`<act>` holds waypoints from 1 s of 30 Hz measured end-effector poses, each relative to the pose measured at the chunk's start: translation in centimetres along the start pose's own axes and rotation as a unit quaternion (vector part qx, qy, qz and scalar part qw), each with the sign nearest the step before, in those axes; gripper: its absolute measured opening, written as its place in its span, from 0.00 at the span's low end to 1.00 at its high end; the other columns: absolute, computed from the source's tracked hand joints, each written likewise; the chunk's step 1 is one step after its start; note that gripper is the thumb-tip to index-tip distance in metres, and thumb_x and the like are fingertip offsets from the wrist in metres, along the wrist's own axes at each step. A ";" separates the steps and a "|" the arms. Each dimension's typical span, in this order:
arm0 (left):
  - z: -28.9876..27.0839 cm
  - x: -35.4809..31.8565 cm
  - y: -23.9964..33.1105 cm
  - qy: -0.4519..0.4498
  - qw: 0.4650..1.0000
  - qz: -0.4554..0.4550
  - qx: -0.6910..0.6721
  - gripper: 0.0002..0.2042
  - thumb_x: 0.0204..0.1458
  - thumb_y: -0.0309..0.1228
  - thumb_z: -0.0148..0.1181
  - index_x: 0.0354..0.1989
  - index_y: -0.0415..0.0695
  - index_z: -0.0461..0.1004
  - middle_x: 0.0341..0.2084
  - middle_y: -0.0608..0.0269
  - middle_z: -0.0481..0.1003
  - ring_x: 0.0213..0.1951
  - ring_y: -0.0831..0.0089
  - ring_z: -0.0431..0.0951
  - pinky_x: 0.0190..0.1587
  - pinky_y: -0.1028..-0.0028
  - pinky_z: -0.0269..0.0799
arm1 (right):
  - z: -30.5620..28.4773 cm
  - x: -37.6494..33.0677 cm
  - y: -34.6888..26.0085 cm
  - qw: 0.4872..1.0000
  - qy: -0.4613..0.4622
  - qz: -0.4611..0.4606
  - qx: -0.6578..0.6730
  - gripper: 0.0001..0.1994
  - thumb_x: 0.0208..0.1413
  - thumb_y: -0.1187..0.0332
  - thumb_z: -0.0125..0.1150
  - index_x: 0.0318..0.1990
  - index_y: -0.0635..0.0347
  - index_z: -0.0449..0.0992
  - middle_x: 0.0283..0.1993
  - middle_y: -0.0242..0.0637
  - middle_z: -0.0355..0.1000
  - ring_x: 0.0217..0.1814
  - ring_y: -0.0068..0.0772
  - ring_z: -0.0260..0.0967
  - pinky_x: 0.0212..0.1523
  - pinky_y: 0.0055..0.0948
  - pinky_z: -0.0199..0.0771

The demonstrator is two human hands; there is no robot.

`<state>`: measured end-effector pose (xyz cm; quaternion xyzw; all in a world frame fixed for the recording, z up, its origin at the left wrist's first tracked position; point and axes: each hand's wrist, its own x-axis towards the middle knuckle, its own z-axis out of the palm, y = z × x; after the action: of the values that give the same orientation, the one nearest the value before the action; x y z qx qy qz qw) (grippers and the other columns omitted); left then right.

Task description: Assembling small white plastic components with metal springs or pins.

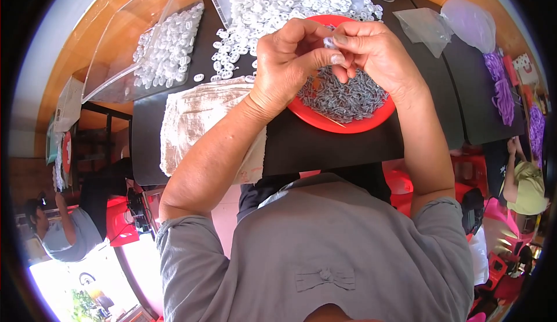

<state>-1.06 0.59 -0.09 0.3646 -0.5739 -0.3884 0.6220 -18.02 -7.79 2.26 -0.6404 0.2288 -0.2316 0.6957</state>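
My left hand (290, 58) and my right hand (380, 52) meet above a red plate (348, 129). Between their pinched fingertips is a small white plastic piece (329, 42), partly covered by the fingers. Many small dark grey screw-like pieces (354, 101) fill the plate below, and a thin wooden stick (335, 120) lies near its front rim. Behind the hands spreads a big heap of small white oval plastic pieces (290, 0). Under my left forearm is a folded beige cloth (194, 116).
At the left, a clear plastic box (125, 72) stands by more white pieces (168, 46). Clear plastic bags (426, 29) and purple cord bundles (499, 84) lie to the right on the black table (432, 113). One person (67, 235) sits far left, another (525, 185) far right.
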 end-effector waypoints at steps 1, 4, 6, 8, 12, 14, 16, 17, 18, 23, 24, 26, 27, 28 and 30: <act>0.0 -0.1 -0.1 0.001 1.000 0.025 0.018 0.11 0.49 0.18 0.64 0.40 0.36 0.70 0.28 0.55 0.79 0.30 0.75 0.81 0.33 0.78 0.77 | 0.1 0.1 0.2 1.000 -0.001 -0.001 0.000 0.12 0.61 0.64 0.54 0.31 0.63 0.73 0.24 0.31 0.70 0.22 0.25 0.70 0.23 0.17 0.62; -0.1 0.0 -0.9 0.006 0.993 0.088 0.072 0.11 0.50 0.18 0.63 0.40 0.36 0.69 0.27 0.55 0.79 0.29 0.74 0.81 0.32 0.78 0.78 | 0.5 0.1 0.3 0.999 -0.013 -0.015 0.044 0.12 0.60 0.62 0.57 0.34 0.63 0.77 0.25 0.31 0.72 0.20 0.23 0.70 0.21 0.17 0.65; -0.1 0.1 -0.9 0.009 0.986 0.125 0.106 0.11 0.50 0.19 0.63 0.40 0.36 0.68 0.27 0.55 0.79 0.28 0.74 0.81 0.32 0.78 0.78 | 1.0 -0.1 0.0 0.999 0.010 -0.014 0.050 0.12 0.61 0.64 0.53 0.32 0.64 0.73 0.23 0.31 0.69 0.22 0.26 0.70 0.24 0.18 0.63; 0.2 0.1 -0.2 -0.003 0.994 0.097 0.050 0.11 0.50 0.19 0.64 0.40 0.36 0.68 0.27 0.56 0.79 0.28 0.74 0.81 0.32 0.78 0.78 | 1.1 -0.2 -0.1 0.998 0.017 -0.021 0.048 0.12 0.61 0.64 0.54 0.32 0.64 0.74 0.23 0.31 0.69 0.22 0.26 0.70 0.24 0.18 0.63; -0.1 0.1 -0.3 -0.022 0.992 0.097 0.075 0.12 0.50 0.19 0.64 0.41 0.36 0.68 0.26 0.56 0.79 0.28 0.74 0.82 0.32 0.78 0.78 | 1.0 -0.4 -0.3 0.999 0.018 -0.031 0.022 0.12 0.61 0.64 0.54 0.32 0.65 0.74 0.23 0.31 0.69 0.22 0.26 0.70 0.24 0.18 0.63; -0.1 -0.2 -0.2 -0.009 0.995 0.064 0.073 0.14 0.48 0.22 0.67 0.41 0.36 0.71 0.30 0.60 0.78 0.32 0.78 0.78 0.36 0.79 0.76 | 0.7 -0.2 0.1 0.999 0.004 -0.032 0.023 0.12 0.61 0.64 0.54 0.33 0.65 0.74 0.23 0.31 0.69 0.22 0.25 0.70 0.24 0.18 0.63; 0.1 -0.4 0.1 -0.014 0.997 0.061 0.052 0.14 0.47 0.22 0.68 0.41 0.37 0.72 0.30 0.61 0.78 0.32 0.78 0.78 0.35 0.79 0.76 | 0.6 -0.1 0.2 0.999 -0.010 -0.033 0.024 0.12 0.61 0.64 0.54 0.33 0.65 0.74 0.23 0.31 0.69 0.22 0.25 0.69 0.24 0.18 0.63; 0.1 -0.5 0.2 -0.019 0.998 0.059 0.031 0.14 0.46 0.22 0.68 0.40 0.38 0.72 0.29 0.61 0.78 0.32 0.78 0.78 0.35 0.79 0.76 | 0.6 -0.2 0.2 0.999 -0.011 -0.024 0.029 0.11 0.61 0.64 0.54 0.34 0.65 0.75 0.23 0.31 0.69 0.22 0.25 0.69 0.24 0.18 0.62; 0.1 -0.5 0.3 -0.019 0.998 0.059 0.031 0.14 0.46 0.22 0.68 0.40 0.38 0.72 0.29 0.61 0.78 0.32 0.78 0.78 0.35 0.79 0.76 | 0.7 -0.3 0.2 0.999 -0.013 -0.015 0.034 0.11 0.60 0.65 0.55 0.34 0.65 0.75 0.23 0.31 0.70 0.21 0.24 0.69 0.24 0.18 0.62; -0.2 -0.6 0.3 -0.011 0.989 0.081 0.122 0.13 0.47 0.22 0.68 0.40 0.38 0.72 0.29 0.62 0.78 0.32 0.79 0.79 0.35 0.79 0.77 | 0.9 -0.2 0.5 0.998 -0.030 -0.036 0.048 0.11 0.60 0.65 0.56 0.35 0.66 0.76 0.23 0.31 0.70 0.21 0.24 0.69 0.23 0.17 0.62; -0.1 -0.7 0.3 -0.012 0.990 0.078 0.121 0.13 0.47 0.22 0.68 0.40 0.38 0.72 0.29 0.62 0.78 0.32 0.79 0.79 0.35 0.79 0.77 | 0.9 -0.3 0.6 0.998 -0.034 -0.041 0.043 0.11 0.60 0.65 0.56 0.35 0.66 0.76 0.23 0.31 0.70 0.21 0.24 0.69 0.23 0.17 0.62; 0.0 -0.6 0.7 -0.019 0.996 0.063 0.064 0.12 0.48 0.22 0.67 0.40 0.38 0.72 0.28 0.61 0.78 0.33 0.78 0.79 0.35 0.78 0.77 | 0.8 -0.1 0.7 0.997 -0.036 -0.043 0.054 0.11 0.60 0.65 0.56 0.35 0.66 0.76 0.23 0.31 0.70 0.21 0.24 0.69 0.22 0.17 0.62; 0.2 -0.3 0.6 -0.024 0.995 0.089 0.048 0.09 0.50 0.21 0.64 0.36 0.36 0.69 0.24 0.54 0.79 0.26 0.71 0.82 0.28 0.79 0.77 | 0.8 0.0 0.8 0.996 -0.040 -0.047 0.063 0.11 0.59 0.65 0.57 0.35 0.66 0.76 0.23 0.31 0.70 0.21 0.24 0.69 0.22 0.17 0.62; 0.2 -0.3 0.5 -0.024 0.995 0.086 0.047 0.09 0.50 0.21 0.64 0.36 0.36 0.69 0.24 0.54 0.79 0.26 0.71 0.82 0.28 0.79 0.77 | 0.8 0.0 1.0 0.996 -0.038 -0.045 0.065 0.11 0.59 0.65 0.57 0.35 0.66 0.76 0.23 0.31 0.70 0.21 0.24 0.69 0.22 0.17 0.62; 0.1 -0.3 0.4 -0.037 0.995 0.089 0.034 0.09 0.50 0.20 0.64 0.35 0.36 0.69 0.24 0.53 0.78 0.26 0.70 0.82 0.29 0.78 0.78 | 0.7 0.1 1.3 0.996 -0.037 -0.060 0.056 0.10 0.59 0.66 0.57 0.32 0.64 0.77 0.22 0.31 0.72 0.20 0.22 0.69 0.21 0.16 0.62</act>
<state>-1.12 0.97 0.12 0.3185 -0.6395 -0.3246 0.6199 -17.47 -7.19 1.06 -0.6211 0.1505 -0.2618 0.7232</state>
